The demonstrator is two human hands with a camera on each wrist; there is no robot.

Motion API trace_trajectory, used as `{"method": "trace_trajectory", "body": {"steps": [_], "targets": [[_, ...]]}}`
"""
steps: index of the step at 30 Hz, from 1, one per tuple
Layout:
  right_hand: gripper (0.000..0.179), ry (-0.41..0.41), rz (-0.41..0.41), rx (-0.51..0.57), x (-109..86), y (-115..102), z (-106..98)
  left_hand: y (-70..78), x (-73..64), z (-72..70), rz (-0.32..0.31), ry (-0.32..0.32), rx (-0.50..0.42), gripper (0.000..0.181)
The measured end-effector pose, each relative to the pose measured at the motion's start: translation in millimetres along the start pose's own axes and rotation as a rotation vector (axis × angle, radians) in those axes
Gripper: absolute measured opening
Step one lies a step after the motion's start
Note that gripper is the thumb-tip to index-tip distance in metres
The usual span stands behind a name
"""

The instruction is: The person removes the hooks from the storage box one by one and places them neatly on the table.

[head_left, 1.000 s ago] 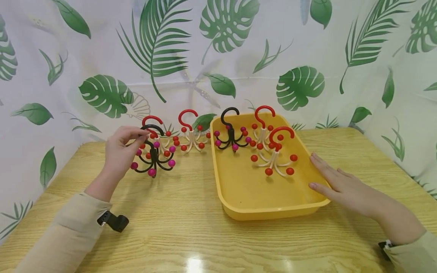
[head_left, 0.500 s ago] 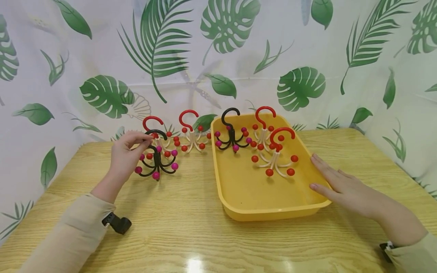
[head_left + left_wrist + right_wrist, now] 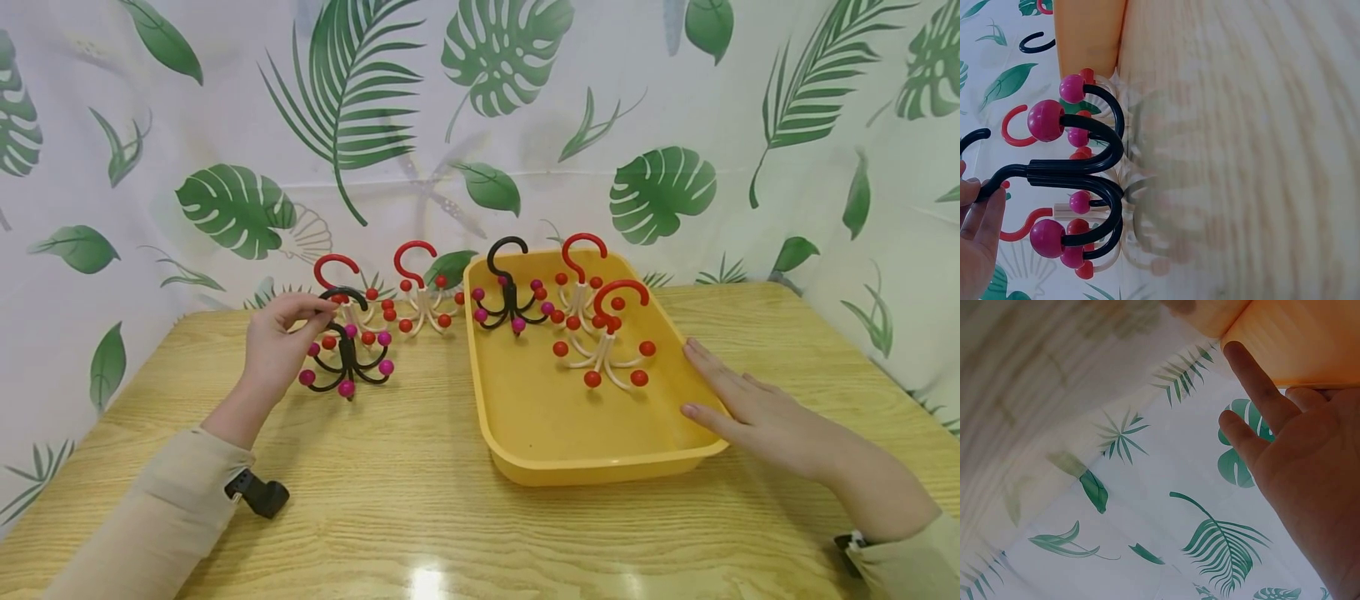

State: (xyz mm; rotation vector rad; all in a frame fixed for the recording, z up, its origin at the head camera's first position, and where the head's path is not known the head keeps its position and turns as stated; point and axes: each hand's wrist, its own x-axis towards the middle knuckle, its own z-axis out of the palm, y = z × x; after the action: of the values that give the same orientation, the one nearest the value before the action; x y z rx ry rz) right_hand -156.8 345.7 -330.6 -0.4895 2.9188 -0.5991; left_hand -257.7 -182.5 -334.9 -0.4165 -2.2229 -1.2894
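My left hand (image 3: 281,346) pinches the hook's stem of a black multi-arm hook hanger (image 3: 347,354) with magenta ball tips. The hanger stands upright at table level; whether its base touches the wood I cannot tell. In the left wrist view, fingertips and thumb (image 3: 971,192) grip the black stem (image 3: 1005,175), below the hook's curl. My right hand (image 3: 772,421) rests with straight fingers against the right rim of a yellow tray (image 3: 600,462). The right wrist view shows its extended fingers (image 3: 1254,381) beside the tray's outer wall (image 3: 1310,350).
Behind the held hanger stand two white hangers with red hooks, one partly hidden (image 3: 335,262), one to its right (image 3: 422,304). Inside the tray are a black hanger (image 3: 510,296), a white one at the back (image 3: 579,292) and another nearer (image 3: 603,350). A leaf-print cloth (image 3: 420,167) hangs behind.
My left hand has moved slightly right and toward me with the black hanger, mostly in the first half second. My right hand and the tray have stayed put.
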Motion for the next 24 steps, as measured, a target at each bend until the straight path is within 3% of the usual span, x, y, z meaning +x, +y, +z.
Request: {"method": "trace_trajectory", "body": {"steps": [11, 20, 24], "targets": [[0.076, 0.000, 0.001, 0.003, -0.4, -0.1, -0.1, -3.1, -0.5, 0.4, -0.009, -0.004, -0.071, 0.009], [0.076, 0.005, 0.006, -0.010, 0.1, 0.1, 0.4, -0.3, -5.3, -1.8, -0.109, 0.010, -0.129, 0.011], [0.077, 0.006, 0.006, -0.008, 0.4, 0.5, 0.6, -1.0, -6.9, -3.2, -0.117, 0.009, -0.155, 0.013]]}}
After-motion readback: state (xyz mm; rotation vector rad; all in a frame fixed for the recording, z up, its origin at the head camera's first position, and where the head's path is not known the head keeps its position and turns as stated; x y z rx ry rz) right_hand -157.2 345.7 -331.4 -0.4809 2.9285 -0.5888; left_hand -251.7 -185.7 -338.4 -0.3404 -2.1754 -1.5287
